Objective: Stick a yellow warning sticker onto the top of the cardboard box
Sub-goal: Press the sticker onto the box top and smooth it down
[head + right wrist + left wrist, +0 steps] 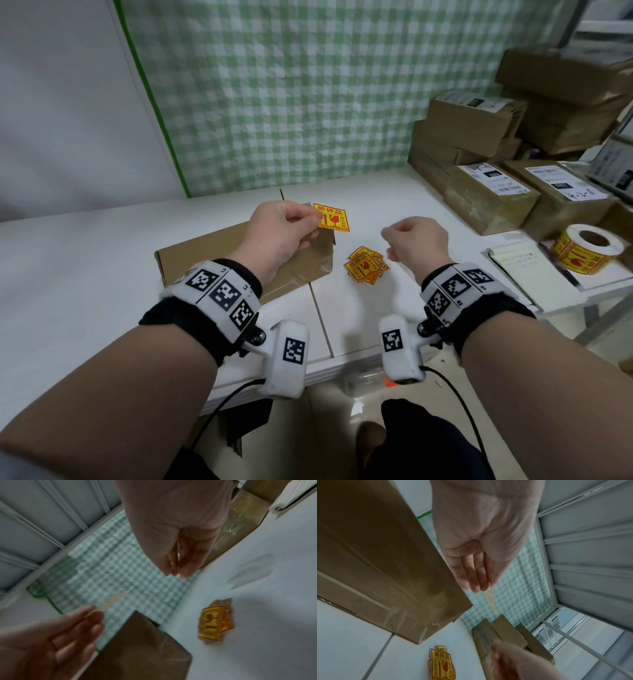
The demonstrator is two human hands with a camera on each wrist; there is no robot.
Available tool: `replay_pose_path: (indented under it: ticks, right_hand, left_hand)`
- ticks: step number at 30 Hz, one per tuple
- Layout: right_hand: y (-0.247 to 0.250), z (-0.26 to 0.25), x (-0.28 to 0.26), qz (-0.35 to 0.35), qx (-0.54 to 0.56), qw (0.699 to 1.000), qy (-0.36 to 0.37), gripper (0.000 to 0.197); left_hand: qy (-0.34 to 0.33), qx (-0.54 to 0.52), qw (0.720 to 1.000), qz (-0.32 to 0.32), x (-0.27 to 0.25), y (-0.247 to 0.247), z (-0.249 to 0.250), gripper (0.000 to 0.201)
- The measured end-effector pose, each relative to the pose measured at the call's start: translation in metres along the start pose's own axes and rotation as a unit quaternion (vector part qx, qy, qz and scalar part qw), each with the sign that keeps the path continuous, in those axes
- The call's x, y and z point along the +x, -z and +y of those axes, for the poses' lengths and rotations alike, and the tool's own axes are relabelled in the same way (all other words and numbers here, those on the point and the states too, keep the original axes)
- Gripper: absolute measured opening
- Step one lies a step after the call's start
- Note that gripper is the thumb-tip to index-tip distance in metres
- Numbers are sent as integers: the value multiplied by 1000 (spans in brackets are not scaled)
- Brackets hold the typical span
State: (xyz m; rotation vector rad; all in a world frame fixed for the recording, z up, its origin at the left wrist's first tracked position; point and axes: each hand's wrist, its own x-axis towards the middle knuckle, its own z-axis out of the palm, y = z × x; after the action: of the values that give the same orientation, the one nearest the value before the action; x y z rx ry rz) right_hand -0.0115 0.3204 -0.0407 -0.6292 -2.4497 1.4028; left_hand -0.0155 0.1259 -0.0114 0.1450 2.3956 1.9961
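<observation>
A flat brown cardboard box (219, 253) lies on the white table (85, 274). My left hand (310, 219) hovers over the box's right end and pinches a yellow warning sticker (333, 218) by its left edge, printed face up. In the left wrist view the box (385, 561) runs under my left hand (476, 584), and the sticker (492, 600) shows only as a thin pale strip. My right hand (390, 243) hangs in the air right of the box, fingers curled, tips together (178, 570), with nothing visible in them.
A loose pile of yellow stickers (366, 265) lies on the table below my right hand. A sticker roll (585, 253) and a notepad (524, 270) sit at the right edge. Taped, labelled parcels (493, 198) are stacked at the back right. A green checked cloth (291, 96) hangs behind.
</observation>
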Motion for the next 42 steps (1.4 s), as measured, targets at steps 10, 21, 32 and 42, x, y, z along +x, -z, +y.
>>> replay_pose_path:
  ticks: [10,21,32,42]
  right_hand:
    - [-29,-57,-41,-242,192,951,8,15]
    - [-55,-81,-58,-203,195,959,42,21]
    - [-60,-77,-50,-153,133,979,32,17]
    - [-62,-82,-47,-195,144,970,24,14]
  left_hand:
    - [-15,-12,999,33,-14,37,4,22]
    - [-29,124,990,64,-23,72,2,33]
    - [122,543,830,-40,-14,103,-21,100]
    - [123,545,824,-96,-6,125,-8,91]
